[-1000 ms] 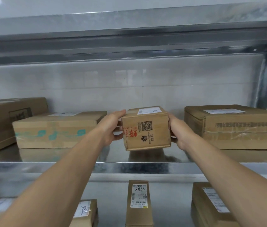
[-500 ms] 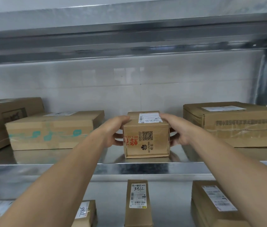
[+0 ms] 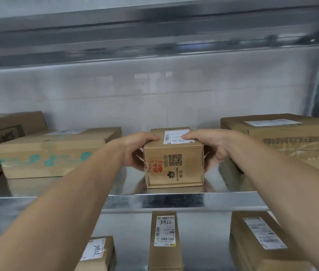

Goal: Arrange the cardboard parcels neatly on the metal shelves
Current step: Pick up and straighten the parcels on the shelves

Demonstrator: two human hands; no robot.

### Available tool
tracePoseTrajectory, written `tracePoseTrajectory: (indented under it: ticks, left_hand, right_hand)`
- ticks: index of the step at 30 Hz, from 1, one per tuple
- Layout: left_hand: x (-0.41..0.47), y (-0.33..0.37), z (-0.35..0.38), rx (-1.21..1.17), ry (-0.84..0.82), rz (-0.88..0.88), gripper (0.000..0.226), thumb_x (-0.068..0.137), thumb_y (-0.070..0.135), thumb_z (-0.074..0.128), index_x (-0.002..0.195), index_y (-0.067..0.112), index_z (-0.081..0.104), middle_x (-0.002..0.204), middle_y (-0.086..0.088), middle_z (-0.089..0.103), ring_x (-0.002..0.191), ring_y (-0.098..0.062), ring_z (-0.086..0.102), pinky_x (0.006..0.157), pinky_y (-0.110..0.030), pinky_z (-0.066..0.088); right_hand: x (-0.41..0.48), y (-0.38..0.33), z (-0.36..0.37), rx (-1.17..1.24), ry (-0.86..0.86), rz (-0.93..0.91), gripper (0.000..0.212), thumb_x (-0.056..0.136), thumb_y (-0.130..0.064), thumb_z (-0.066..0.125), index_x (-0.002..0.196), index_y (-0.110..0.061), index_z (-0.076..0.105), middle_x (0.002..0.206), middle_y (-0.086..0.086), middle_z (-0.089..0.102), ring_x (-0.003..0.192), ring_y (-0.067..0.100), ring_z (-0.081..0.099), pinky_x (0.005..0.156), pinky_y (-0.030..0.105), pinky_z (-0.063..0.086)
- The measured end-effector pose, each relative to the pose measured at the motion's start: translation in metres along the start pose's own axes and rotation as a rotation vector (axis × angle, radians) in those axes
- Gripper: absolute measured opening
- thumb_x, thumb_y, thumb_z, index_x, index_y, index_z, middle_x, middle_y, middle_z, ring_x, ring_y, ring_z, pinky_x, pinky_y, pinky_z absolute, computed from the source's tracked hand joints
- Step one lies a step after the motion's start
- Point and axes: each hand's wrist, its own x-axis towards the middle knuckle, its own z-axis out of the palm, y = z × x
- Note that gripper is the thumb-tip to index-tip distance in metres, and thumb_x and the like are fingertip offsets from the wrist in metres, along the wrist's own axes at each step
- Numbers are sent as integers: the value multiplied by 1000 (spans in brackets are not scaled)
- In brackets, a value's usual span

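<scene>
Middle shelf point(image 3: 174, 201): 4 parcels – far-left box point(image 3: 7, 133), teal-taped box point(image 3: 53, 153), small centre box point(image 3: 174, 169), large right box point(image 3: 291, 137). Lower shelf point(image 3: 131, 241): 3 – left box point(image 3: 99, 257), narrow box point(image 3: 164, 241), right-hand box point(image 3: 256, 247). 2 hands: left hand point(image 3: 135, 151), right hand point(image 3: 211, 147).

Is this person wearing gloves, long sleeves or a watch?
No. The left hand and right hand are bare, without gloves or visible rings. Both forearms are bare as far as the picture shows: no sleeve, watch or band.

A wall of white tiles point(image 3: 99, 102) fills the back of the view. The tiles are glossy and carry pale, blurred reflections point(image 3: 145, 81). Thin grout lines point(image 3: 166, 110) run between them.
</scene>
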Motion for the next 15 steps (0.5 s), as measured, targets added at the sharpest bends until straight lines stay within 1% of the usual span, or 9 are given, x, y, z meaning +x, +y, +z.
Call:
tracePoseTrajectory:
  ticks: [2, 4, 6, 8, 11, 13, 15]
  left_hand:
    - [2, 0, 2, 1, 0, -3, 48, 91, 45, 65, 126, 12, 66, 125, -23, 64, 102, -36, 68, 77, -50, 60]
    - [4, 1, 3, 6, 2, 1, 48, 92, 43, 63, 129, 12, 65, 127, -22, 64, 103, -36, 68, 75, -49, 60]
    - [4, 2, 3, 14, -5, -6, 49, 92, 43, 62, 130, 11, 64, 133, -23, 63, 110, -37, 68, 73, -50, 60]
    - [5, 2, 2, 21, -8, -18, 49, 93, 43, 62, 130, 11, 64, 135, -23, 62, 113, -38, 67, 73, -50, 60]
    - [4, 3, 2, 21, -11, -21, 45, 94, 42, 60, 126, 11, 65, 139, -23, 60, 107, -37, 67, 66, -46, 60]
    - [4, 3, 2, 20, -19, -21, 40, 95, 41, 60, 122, 12, 66, 139, -23, 60, 109, -38, 66, 67, -46, 60]
    - [1, 2, 4, 16, -13, -17, 30, 96, 40, 60, 108, 13, 67, 129, -24, 63, 108, -37, 66, 68, -46, 58]
  right_hand:
    - [-1, -1, 2, -14, 11, -16, 46, 97, -44, 64, 119, -3, 62, 116, 24, 65, 96, 40, 67, 79, 62, 57]
    - [-2, -2, 3, -24, 11, -25, 40, 99, -42, 62, 115, -5, 63, 115, 24, 66, 93, 39, 67, 79, 62, 56]
    - [-3, -4, 4, -39, 5, -27, 37, 101, -41, 60, 115, -6, 62, 113, 24, 67, 89, 38, 68, 76, 60, 57]
    - [-3, -5, 4, -56, 9, -31, 35, 101, -40, 59, 115, -7, 63, 110, 22, 68, 85, 35, 69, 71, 58, 58]
    - [-3, -6, 4, -66, 5, -39, 34, 102, -38, 58, 114, -7, 63, 108, 21, 68, 83, 34, 69, 67, 56, 59]
    - [-3, -6, 4, -54, 6, -40, 33, 102, -38, 58, 113, -7, 63, 108, 21, 68, 84, 35, 68, 72, 58, 58]
    - [-4, -6, 5, -34, 1, -36, 31, 102, -37, 58, 109, -7, 63, 103, 21, 68, 84, 36, 67, 77, 61, 54]
